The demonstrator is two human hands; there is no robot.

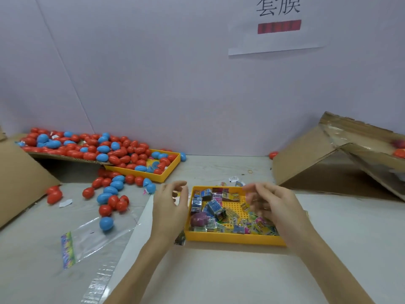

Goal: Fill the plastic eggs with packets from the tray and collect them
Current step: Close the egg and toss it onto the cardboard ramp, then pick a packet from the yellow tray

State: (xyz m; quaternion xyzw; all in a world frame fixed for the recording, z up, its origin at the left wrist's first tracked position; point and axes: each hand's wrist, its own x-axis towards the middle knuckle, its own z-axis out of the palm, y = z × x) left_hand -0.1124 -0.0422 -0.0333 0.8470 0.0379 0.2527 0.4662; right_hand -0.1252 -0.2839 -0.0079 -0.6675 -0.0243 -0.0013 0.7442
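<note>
At the lower centre of the frame a shallow yellow plastic tray with a pegged floor (235,239) holds a jumble of small printed foil packets (215,208) and one purple lump (198,218). The left hand (169,207) hovers just left of this tray, fingers loosely curled, holding nothing. The right hand (274,205) is over the tray's right part, fingers bent and blurred; whether it pinches a packet cannot be told. At the left middle, a second yellow plastic tray (168,172) holds red and blue plastic eggs (122,153), which also lie heaped on a cardboard flap (65,155) and scattered on the grey table (219,277). A clear plastic bag (92,238) lies at lower left.
</note>
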